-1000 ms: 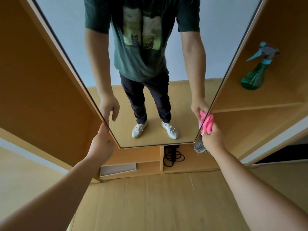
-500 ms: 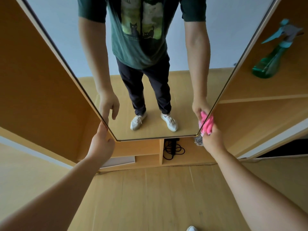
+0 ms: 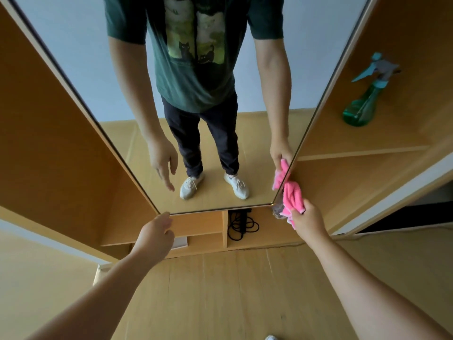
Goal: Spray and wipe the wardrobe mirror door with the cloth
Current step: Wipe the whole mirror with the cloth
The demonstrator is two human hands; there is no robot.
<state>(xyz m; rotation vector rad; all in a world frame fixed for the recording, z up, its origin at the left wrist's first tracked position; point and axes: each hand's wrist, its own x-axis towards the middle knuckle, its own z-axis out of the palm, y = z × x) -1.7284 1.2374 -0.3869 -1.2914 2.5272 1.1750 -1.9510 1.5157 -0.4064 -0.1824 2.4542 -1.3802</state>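
At the far left we see the wardrobe's wooden side panel (image 3: pixel 56 148), running down beside the mirror door (image 3: pixel 81 60). Our left hand (image 3: pixel 154 238) reaches toward the door's lower left corner, fingers loosely curled and grasping nothing; the fingertips lie just at that corner, though we cannot tell whether they touch the frame. In the glass we see our own reflection: a green T-shirt, dark trousers and 2 pale shoes on a wooden floor (image 3: pixel 220 290).

Below the door's bottom edge, the open base of the wardrobe shows small compartments. A flat white item (image 3: pixel 180 242) lies in the left 1, partly hidden by our left hand, and a coiled black cable (image 3: pixel 241 225) sits in the next compartment to the right.

Further right, our right hand (image 3: pixel 307 220) is clenched around the pink cloth (image 3: pixel 291 195), bunched up and pressed against the door's lower right corner and edge. Its reflection shows just inside the glass. A small greyish thing beside the cloth is too blurred for us to name.

On the right, a green spray bottle (image 3: pixel 362 104) with a teal trigger stands on a shelf (image 3: pixel 367 143) inside the wardrobe, well apart from both hands.
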